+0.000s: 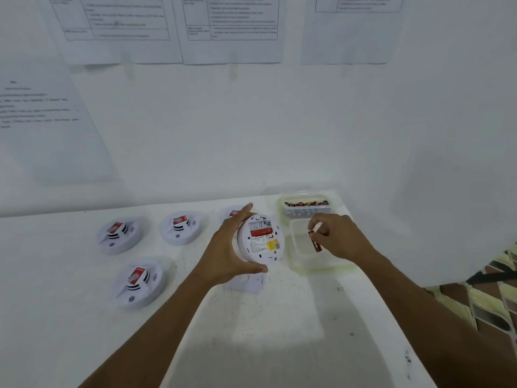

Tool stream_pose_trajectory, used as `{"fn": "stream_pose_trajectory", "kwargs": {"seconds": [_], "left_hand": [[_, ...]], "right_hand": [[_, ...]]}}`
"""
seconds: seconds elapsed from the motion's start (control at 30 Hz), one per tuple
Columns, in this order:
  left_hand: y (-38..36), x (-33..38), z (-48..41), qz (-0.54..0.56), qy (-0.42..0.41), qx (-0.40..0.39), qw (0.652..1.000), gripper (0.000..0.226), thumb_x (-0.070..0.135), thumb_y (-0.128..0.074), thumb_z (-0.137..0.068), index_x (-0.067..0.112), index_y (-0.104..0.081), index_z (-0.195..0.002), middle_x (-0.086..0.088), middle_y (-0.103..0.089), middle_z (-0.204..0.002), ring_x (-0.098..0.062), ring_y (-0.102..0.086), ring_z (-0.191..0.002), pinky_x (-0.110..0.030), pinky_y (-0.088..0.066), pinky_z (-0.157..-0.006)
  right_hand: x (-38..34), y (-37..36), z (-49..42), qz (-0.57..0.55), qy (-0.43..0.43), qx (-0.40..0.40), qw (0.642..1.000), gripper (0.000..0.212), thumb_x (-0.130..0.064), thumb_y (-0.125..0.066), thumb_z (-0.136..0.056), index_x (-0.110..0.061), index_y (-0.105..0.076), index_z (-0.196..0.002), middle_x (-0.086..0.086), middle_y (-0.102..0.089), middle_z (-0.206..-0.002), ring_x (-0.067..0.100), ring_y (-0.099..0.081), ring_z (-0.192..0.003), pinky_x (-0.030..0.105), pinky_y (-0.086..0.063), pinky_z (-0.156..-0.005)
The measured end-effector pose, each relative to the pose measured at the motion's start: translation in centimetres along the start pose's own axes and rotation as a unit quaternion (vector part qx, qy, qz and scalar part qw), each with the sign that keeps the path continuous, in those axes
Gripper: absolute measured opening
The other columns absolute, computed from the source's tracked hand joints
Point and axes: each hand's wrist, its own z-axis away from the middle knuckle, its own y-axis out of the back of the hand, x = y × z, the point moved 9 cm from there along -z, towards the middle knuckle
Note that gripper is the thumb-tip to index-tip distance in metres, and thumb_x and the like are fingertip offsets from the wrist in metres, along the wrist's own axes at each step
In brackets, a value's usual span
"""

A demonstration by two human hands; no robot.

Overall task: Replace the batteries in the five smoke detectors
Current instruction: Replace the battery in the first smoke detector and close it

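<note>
My left hand [226, 245] grips a round white smoke detector [261, 239], lifted off the table with its back toward me. Its battery bay is uncovered and one red battery [261, 232] lies inside. My right hand [335, 236] pinches a second red battery [314, 240] by its upper end, hanging over a clear plastic tub [300, 264]. Three more detectors [119, 233] [180, 226] [138, 282] lie face up on the left. Another detector [230, 212] is partly hidden behind my left hand.
A clear container [307, 210] holding several batteries stands behind the tub, near the wall. A small white cover piece [246, 282] lies on the white table [251, 331] below the held detector. Printed sheets hang on the wall. The table's right edge runs close to the tub.
</note>
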Motion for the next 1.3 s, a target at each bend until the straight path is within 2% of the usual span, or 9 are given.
{"fn": "stream_pose_trajectory", "kwargs": {"seconds": [0.13, 0.3, 0.43, 0.53, 0.73, 0.9, 1.07, 1.17, 1.3], "left_hand": [[-0.8, 0.2, 0.1, 0.015, 0.011, -0.011, 1.000, 0.125, 0.031, -0.096, -0.049, 0.041, -0.020, -0.148, 0.029, -0.045, -0.135, 0.000, -0.044, -0.128, -0.028, -0.044, -0.104], [-0.8, 0.4, 0.3, 0.020, 0.012, -0.009, 1.000, 0.124, 0.033, -0.095, -0.050, 0.040, -0.019, -0.148, 0.031, -0.044, -0.135, 0.002, -0.043, -0.128, -0.033, -0.043, -0.107], [-0.8, 0.6, 0.2, 0.024, 0.007, -0.009, 1.000, 0.122, 0.032, -0.094, -0.051, 0.041, -0.019, -0.147, 0.031, -0.045, -0.134, 0.003, -0.043, -0.128, -0.030, -0.043, -0.106], [-0.8, 0.6, 0.1, 0.016, 0.001, -0.006, 1.000, 0.121, 0.034, -0.094, -0.052, 0.037, -0.021, -0.148, 0.026, -0.046, -0.136, -0.001, -0.045, -0.128, -0.030, -0.044, -0.105], [-1.3, -1.0, 0.1, 0.016, 0.006, 0.006, 1.000, 0.095, 0.048, -0.087, -0.060, 0.030, -0.037, -0.139, 0.014, -0.048, -0.137, -0.017, -0.047, -0.128, -0.044, -0.042, -0.109], [-1.9, -3.6, 0.9, 0.045, 0.042, -0.010, 0.998, 0.074, -0.003, -0.075, -0.078, 0.004, -0.035, -0.140, -0.007, -0.048, -0.141, -0.013, -0.044, -0.129, -0.048, -0.035, -0.111], [-0.7, -1.4, 1.1, -0.013, 0.000, 0.026, 1.000, 0.093, 0.060, -0.081, -0.060, 0.051, -0.029, -0.137, 0.018, -0.044, -0.141, -0.011, -0.042, -0.131, -0.043, -0.034, -0.114], [-0.5, -1.2, 0.9, -0.010, -0.007, 0.038, 0.999, 0.091, 0.071, -0.075, -0.058, 0.052, -0.029, -0.135, 0.016, -0.046, -0.139, -0.016, -0.044, -0.131, -0.050, -0.036, -0.111], [-0.4, -1.1, 0.8, -0.010, -0.006, 0.035, 0.999, 0.093, 0.068, -0.077, -0.061, 0.036, -0.035, -0.137, 0.011, -0.049, -0.137, -0.022, -0.047, -0.128, -0.052, -0.039, -0.108]], "right_hand": [[0.5, -2.1, -1.0, -0.003, -0.014, -0.060, 0.998, 0.013, -0.030, -0.071, -0.086, -0.034, -0.060, -0.080, -0.010, -0.068, -0.067, 0.007, -0.060, -0.060, 0.025, -0.043, -0.058], [0.5, -2.8, -0.9, -0.029, -0.027, -0.094, 0.995, 0.010, -0.024, -0.064, -0.091, -0.032, -0.059, -0.087, -0.008, -0.074, -0.073, 0.009, -0.069, -0.074, 0.024, -0.046, -0.064], [-2.1, -0.8, 0.2, -0.082, 0.017, -0.022, 0.996, 0.006, -0.020, -0.063, -0.092, -0.025, -0.065, -0.095, -0.007, -0.074, -0.087, 0.012, -0.070, -0.082, 0.021, -0.049, -0.065], [-5.2, -0.5, 2.1, -0.235, 0.033, 0.004, 0.971, 0.005, -0.017, -0.066, -0.092, -0.021, -0.069, -0.093, -0.009, -0.072, -0.095, 0.006, -0.068, -0.082, 0.025, -0.055, -0.071], [-6.8, -3.0, 4.0, -0.336, -0.035, 0.066, 0.939, 0.012, -0.014, -0.064, -0.092, -0.021, -0.073, -0.087, -0.012, -0.073, -0.095, 0.006, -0.070, -0.089, 0.027, -0.059, -0.076], [-7.6, -3.8, 4.9, -0.362, -0.053, 0.101, 0.925, 0.014, -0.011, -0.060, -0.093, -0.017, -0.072, -0.095, -0.009, -0.072, -0.097, 0.003, -0.067, -0.092, 0.015, -0.053, -0.072], [-7.5, -5.2, 5.0, -0.417, -0.104, 0.089, 0.899, 0.009, -0.012, -0.062, -0.091, -0.017, -0.069, -0.093, 0.001, -0.071, -0.099, 0.013, -0.067, -0.094, 0.023, -0.053, -0.072], [-7.5, -5.5, 5.1, -0.442, -0.118, 0.101, 0.883, 0.008, -0.012, -0.063, -0.091, -0.019, -0.068, -0.090, 0.003, -0.071, -0.100, 0.015, -0.067, -0.095, 0.026, -0.056, -0.074], [-7.6, -5.7, 5.1, -0.450, -0.117, 0.120, 0.877, 0.008, -0.013, -0.064, -0.091, -0.020, -0.067, -0.087, 0.002, -0.071, -0.100, 0.017, -0.066, -0.097, 0.031, -0.058, -0.080]]}}
